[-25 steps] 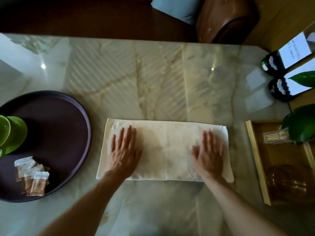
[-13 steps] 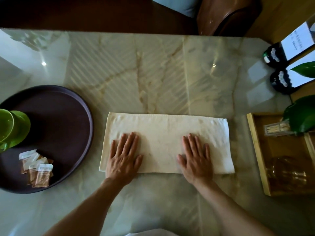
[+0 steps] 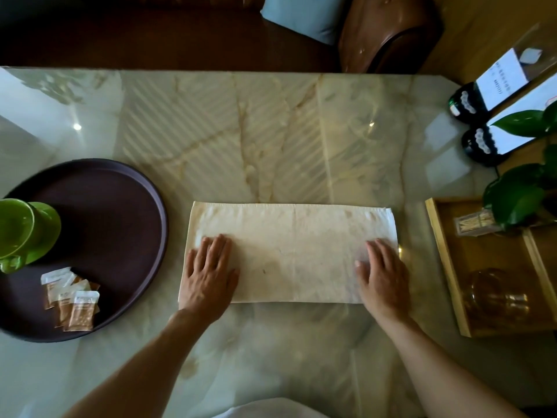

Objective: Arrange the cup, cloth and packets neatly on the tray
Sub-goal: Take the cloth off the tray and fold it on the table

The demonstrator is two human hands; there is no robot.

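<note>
Cloth: flat on counter beside tray, pressed under left hand and right hand, both spread flat, grasping nothing. Soft, light, floppy; best pinched at near corners, likely.

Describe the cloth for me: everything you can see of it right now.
The cloth is a cream, slightly mottled fabric folded into a long flat rectangle, with faint crease lines across it. It lies on the marble table, between the round dark tray and the wooden box, touching neither. The left hand lies flat on its near left corner, and the right hand on its near right corner. It is not yet on the tray.
</note>
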